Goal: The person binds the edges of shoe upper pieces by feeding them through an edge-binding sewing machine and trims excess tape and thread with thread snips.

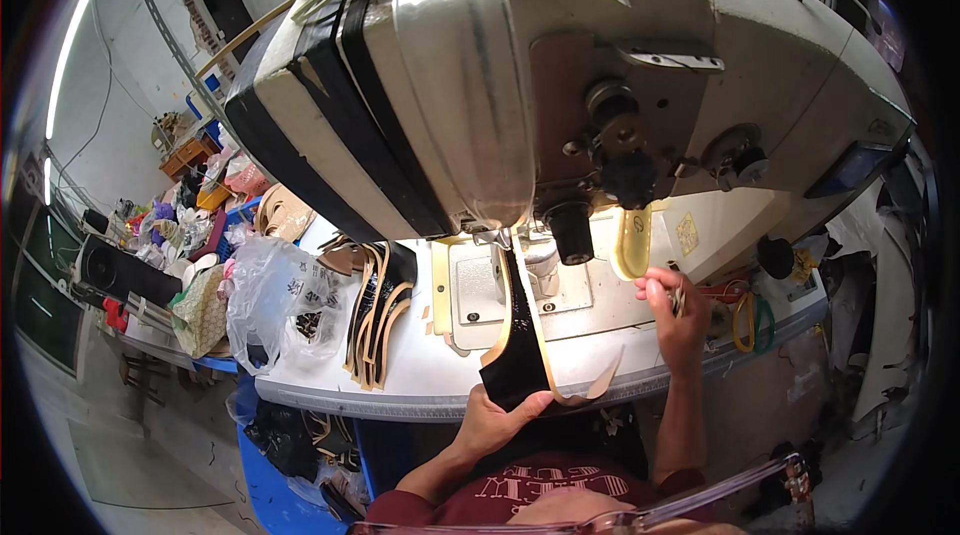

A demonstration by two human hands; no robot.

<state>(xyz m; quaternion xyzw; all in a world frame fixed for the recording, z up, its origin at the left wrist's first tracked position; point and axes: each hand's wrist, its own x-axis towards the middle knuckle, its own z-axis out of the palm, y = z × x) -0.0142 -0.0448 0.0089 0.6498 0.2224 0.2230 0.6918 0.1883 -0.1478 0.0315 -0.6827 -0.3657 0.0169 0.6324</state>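
Observation:
A black glossy shoe-upper piece [518, 375] with tan edges runs from under the sewing machine's [455, 85] presser foot [497, 260] toward me. My left hand [497, 420] is closed on its near end, thumb on top. A tan edging strip [600, 380] curls off to the right. My right hand [675, 320] is raised right of the needle area, fingers bent around a small metal tool [681, 300] mostly hidden in the palm. Its thumb and fingertip meet at the lower end of a yellow oval piece [632, 245]; whether they grip that piece I cannot tell.
Left of the needle plate [520, 290] lies a stack of black and tan curved pieces [380, 320], beside a clear plastic bag [275, 300]. Scissors with a yellow handle [742, 323] lie at the right. A blue bin [265, 480] stands below the table edge.

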